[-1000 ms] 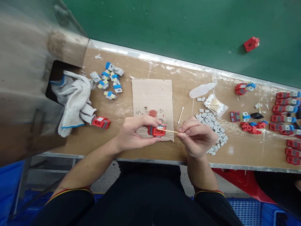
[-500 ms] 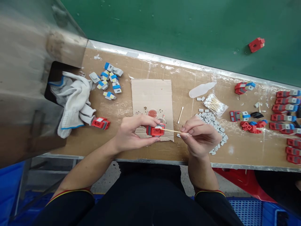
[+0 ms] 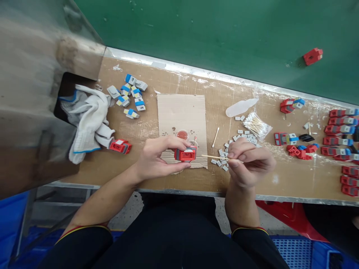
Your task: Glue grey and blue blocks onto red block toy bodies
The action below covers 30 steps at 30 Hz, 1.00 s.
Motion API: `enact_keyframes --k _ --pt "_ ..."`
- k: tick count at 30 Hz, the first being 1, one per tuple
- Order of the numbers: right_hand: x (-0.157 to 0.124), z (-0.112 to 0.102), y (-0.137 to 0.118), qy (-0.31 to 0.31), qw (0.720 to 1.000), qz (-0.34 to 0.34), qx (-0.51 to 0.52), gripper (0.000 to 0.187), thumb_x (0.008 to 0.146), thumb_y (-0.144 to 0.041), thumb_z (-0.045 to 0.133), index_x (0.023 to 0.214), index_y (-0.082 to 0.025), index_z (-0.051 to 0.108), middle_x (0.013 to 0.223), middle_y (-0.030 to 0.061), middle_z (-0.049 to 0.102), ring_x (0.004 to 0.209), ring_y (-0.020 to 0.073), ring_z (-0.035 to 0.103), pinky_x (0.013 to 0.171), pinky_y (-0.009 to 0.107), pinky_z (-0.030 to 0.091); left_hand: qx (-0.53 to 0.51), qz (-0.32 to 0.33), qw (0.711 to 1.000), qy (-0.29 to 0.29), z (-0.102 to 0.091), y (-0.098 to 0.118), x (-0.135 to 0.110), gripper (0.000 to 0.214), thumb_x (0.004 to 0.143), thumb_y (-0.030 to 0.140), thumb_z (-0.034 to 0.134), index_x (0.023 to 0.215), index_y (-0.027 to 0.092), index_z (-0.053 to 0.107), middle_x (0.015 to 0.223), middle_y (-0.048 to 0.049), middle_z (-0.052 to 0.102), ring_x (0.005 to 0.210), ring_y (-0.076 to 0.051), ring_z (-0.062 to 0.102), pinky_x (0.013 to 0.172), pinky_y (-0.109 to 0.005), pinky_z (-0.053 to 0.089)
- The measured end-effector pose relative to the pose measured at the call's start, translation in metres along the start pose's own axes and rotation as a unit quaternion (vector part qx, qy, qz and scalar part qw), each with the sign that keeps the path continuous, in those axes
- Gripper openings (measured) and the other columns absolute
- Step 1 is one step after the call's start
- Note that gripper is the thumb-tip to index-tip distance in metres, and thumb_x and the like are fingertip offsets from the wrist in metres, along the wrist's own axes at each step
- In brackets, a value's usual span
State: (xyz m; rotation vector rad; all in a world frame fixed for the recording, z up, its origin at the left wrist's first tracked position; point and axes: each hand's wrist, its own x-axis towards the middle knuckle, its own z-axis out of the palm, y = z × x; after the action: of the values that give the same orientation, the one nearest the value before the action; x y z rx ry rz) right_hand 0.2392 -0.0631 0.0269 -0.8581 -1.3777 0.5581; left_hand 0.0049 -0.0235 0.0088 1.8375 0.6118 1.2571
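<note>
Between thumb and fingers, my left hand [image 3: 159,157] grips a red and grey toy vehicle part [image 3: 185,153] with an opening in its facing side. My right hand [image 3: 249,160] pinches a thin wooden stick [image 3: 214,157], perhaps a cotton swab; its left end points at the red part but stands clear of it. Beneath the held part lies a piece of cardboard [image 3: 181,112], bearing a small dish of reddish liquid [image 3: 182,135]. Small grey pieces [image 3: 221,155] are scattered beside and behind my right hand. A loose cotton swab [image 3: 215,137] rests right of the cardboard.
White gloves [image 3: 89,123] are heaped at the left, beside another red part [image 3: 120,146]. Grey-blue pieces [image 3: 134,93] lie behind them. A bag of cotton swabs [image 3: 256,125] sits to the right. Red-blue toy assemblies [image 3: 340,130] line the far right; one red piece [image 3: 313,56] rests on the green surface.
My right hand has moved right, drawing the stick's tip out of the red part's opening and away from it. My left hand keeps the part in nearly the same place.
</note>
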Motion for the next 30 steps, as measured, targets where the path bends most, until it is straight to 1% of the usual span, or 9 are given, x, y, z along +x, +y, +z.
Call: enact_keyframes --k 2,5,11,14,17,20,23,26,30 --pt "0.002 -0.004 0.000 -0.016 0.999 -0.001 -0.028 0.019 0.090 -0.022 0.083 0.084 -0.025 0.065 0.067 -0.0047 0.071 0.054 0.0134 0.063 0.051 0.031 0.048 0.006 -0.001 1.000 0.010 -0.002 0.000 0.000 0.030 0.080 0.026 0.093 0.101 0.019 0.072 0.099 -0.0094 0.086 0.085 -0.020 0.084 0.081 -0.029 0.071" --pt "0.003 -0.006 0.004 -0.082 0.992 0.011 -0.096 0.019 0.090 -0.015 0.081 0.086 -0.026 0.066 0.073 -0.0035 0.075 0.060 0.0144 0.067 0.056 0.032 0.052 0.014 -0.004 0.999 0.029 -0.006 -0.001 0.001 0.032 0.079 0.024 0.094 0.102 0.020 0.072 0.099 -0.0081 0.085 0.086 -0.020 0.084 0.082 -0.031 0.071" --pt "-0.001 0.007 0.017 -0.227 0.948 -0.014 -0.222 0.017 0.094 -0.013 0.076 0.088 -0.025 0.065 0.079 -0.0014 0.079 0.065 0.0135 0.068 0.060 0.029 0.052 0.030 -0.022 0.997 0.073 -0.012 -0.003 0.002 0.032 0.077 0.022 0.095 0.100 0.021 0.073 0.098 -0.0055 0.082 0.092 -0.020 0.083 0.082 -0.029 0.070" --pt "-0.001 0.009 0.018 -0.249 0.940 -0.017 -0.234 0.015 0.096 -0.015 0.075 0.089 -0.025 0.065 0.079 -0.0012 0.078 0.065 0.0139 0.067 0.060 0.030 0.052 0.048 -0.027 0.995 0.085 -0.014 -0.004 0.001 0.031 0.077 0.023 0.094 0.100 0.021 0.073 0.097 -0.0044 0.081 0.091 -0.020 0.082 0.080 -0.030 0.069" --pt "0.001 0.006 0.012 -0.214 0.958 0.002 -0.192 0.019 0.093 -0.011 0.077 0.088 -0.024 0.065 0.079 -0.0020 0.078 0.065 0.0133 0.069 0.061 0.030 0.051 0.054 -0.036 0.994 0.090 -0.013 -0.005 0.000 0.030 0.078 0.023 0.094 0.099 0.021 0.073 0.096 -0.0041 0.081 0.092 -0.019 0.081 0.080 -0.029 0.068" --pt "0.001 0.002 0.005 -0.108 0.987 0.019 -0.113 0.019 0.090 -0.011 0.080 0.087 -0.025 0.067 0.076 -0.0029 0.076 0.064 0.0142 0.069 0.060 0.031 0.052 0.055 -0.046 0.994 0.080 -0.011 -0.004 0.001 0.028 0.079 0.024 0.093 0.097 0.021 0.072 0.097 -0.0041 0.081 0.091 -0.019 0.081 0.081 -0.030 0.069" --pt "-0.002 0.004 0.001 -0.015 0.999 0.025 -0.046 0.016 0.092 -0.023 0.082 0.087 -0.026 0.067 0.073 -0.0032 0.073 0.060 0.0151 0.066 0.056 0.032 0.050 0.044 -0.030 0.997 0.052 -0.006 -0.003 0.002 0.027 0.080 0.023 0.092 0.097 0.021 0.071 0.097 -0.0050 0.082 0.090 -0.019 0.082 0.083 -0.032 0.070" --pt "-0.006 0.011 0.001 -0.015 0.999 0.031 -0.023 0.017 0.093 -0.029 0.082 0.087 -0.027 0.066 0.072 -0.0029 0.073 0.059 0.0151 0.066 0.055 0.032 0.051 0.039 -0.004 0.999 0.023 0.000 -0.001 0.003 0.027 0.081 0.023 0.091 0.098 0.020 0.070 0.096 -0.0058 0.083 0.087 -0.019 0.081 0.086 -0.035 0.070" --pt "-0.007 0.018 0.002 -0.038 0.999 0.038 -0.005 0.014 0.094 -0.025 0.081 0.091 -0.027 0.067 0.075 -0.0028 0.075 0.063 0.0151 0.069 0.056 0.031 0.054 0.043 -0.006 0.999 0.003 0.004 0.000 0.003 0.025 0.083 0.023 0.089 0.098 0.021 0.070 0.095 -0.0057 0.083 0.084 -0.019 0.081 0.088 -0.036 0.070"
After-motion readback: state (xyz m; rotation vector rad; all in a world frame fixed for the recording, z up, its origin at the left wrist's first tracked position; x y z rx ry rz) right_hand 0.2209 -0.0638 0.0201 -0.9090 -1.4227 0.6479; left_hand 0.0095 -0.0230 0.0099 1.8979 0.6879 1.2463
